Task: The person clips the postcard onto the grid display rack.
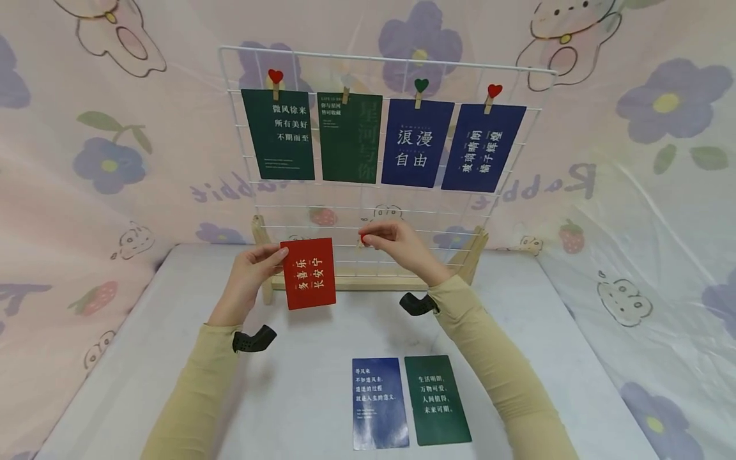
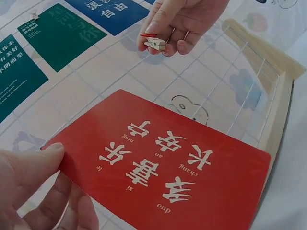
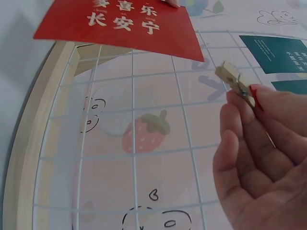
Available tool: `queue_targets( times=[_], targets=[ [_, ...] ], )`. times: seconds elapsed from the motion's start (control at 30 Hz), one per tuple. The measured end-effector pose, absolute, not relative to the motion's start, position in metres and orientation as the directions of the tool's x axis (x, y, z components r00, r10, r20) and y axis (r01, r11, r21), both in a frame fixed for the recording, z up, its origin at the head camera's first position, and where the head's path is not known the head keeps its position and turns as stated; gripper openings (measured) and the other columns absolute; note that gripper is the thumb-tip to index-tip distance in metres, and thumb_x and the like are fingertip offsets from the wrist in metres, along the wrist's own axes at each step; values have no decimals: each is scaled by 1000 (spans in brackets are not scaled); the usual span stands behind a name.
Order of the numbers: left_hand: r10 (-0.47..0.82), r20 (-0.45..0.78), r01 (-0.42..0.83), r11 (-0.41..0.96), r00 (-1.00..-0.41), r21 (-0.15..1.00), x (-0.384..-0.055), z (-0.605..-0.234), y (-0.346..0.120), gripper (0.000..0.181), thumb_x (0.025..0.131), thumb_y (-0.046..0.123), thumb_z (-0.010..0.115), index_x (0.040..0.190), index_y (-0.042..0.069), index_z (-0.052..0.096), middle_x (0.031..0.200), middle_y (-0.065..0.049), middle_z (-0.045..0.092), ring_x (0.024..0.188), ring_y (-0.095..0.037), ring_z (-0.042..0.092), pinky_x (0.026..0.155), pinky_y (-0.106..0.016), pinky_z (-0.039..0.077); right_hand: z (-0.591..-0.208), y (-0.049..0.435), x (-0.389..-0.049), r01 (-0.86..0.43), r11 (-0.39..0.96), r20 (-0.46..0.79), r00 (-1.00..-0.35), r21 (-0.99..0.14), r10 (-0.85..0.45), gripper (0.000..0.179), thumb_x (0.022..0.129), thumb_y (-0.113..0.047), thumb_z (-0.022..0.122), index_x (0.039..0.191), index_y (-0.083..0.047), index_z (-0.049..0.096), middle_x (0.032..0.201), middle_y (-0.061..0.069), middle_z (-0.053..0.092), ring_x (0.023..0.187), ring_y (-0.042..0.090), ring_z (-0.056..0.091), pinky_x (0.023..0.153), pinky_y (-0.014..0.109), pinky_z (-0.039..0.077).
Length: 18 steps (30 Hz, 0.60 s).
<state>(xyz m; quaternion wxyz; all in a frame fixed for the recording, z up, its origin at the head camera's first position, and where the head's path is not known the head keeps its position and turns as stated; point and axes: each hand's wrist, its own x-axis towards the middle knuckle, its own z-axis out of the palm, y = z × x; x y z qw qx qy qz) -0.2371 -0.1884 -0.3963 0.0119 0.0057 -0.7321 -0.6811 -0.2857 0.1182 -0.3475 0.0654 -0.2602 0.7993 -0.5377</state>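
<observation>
My left hand (image 1: 248,276) pinches a red card (image 1: 310,275) by its upper left corner, thumb on the printed face. White characters run sideways on the card in the head view. Between thumb and fingers of my right hand (image 1: 402,246) is a small wooden clothespin (image 3: 235,79) with a red heart on it. The right wrist view shows its wooden tip pointing away from the fingers, toward the red card. Both hands are in front of the lower part of a white wire grid (image 1: 345,206), the card to the left of the clothespin.
Along the grid's upper part hang two green cards (image 1: 282,153) and two blue cards (image 1: 415,172), each under a clothespin. The grid stands in a wooden base (image 1: 368,282). On the white table (image 1: 287,396) lie a blue card (image 1: 379,428) and a green card (image 1: 439,428).
</observation>
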Motion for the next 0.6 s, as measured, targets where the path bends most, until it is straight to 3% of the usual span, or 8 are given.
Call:
queue_targets(
  times=[0.2, 0.43, 0.6],
  targets=[
    [-62, 22, 19, 53, -998, 998, -246, -391, -189, 47, 91, 31, 67, 123, -2, 58, 103, 2, 61, 95, -14, 58, 94, -36, 49, -341, 106, -292, -380, 307, 199, -850, -873, -487, 26, 95, -20, 62, 117, -6, 66, 108, 9, 67, 97, 21, 62, 89, 37, 51],
    [-86, 39, 40, -5, -995, 999, -252, -385, -190, 44, 90, 27, 69, 122, 0, 60, 102, 3, 62, 95, -14, 56, 88, -29, 50, -334, 88, -300, -433, 322, 246, -839, -842, -485, 25, 96, -19, 60, 117, -8, 66, 104, 2, 67, 95, 18, 61, 87, 35, 52],
    [-107, 40, 41, -11, -993, 999, -256, -381, -191, 41, 89, 29, 69, 120, 3, 62, 104, 2, 62, 97, -14, 56, 92, -32, 47, -331, 77, -306, -475, 311, 296, -827, -823, -478, 28, 96, -20, 60, 118, -4, 65, 104, 0, 67, 95, 20, 62, 84, 31, 52]
  ],
)
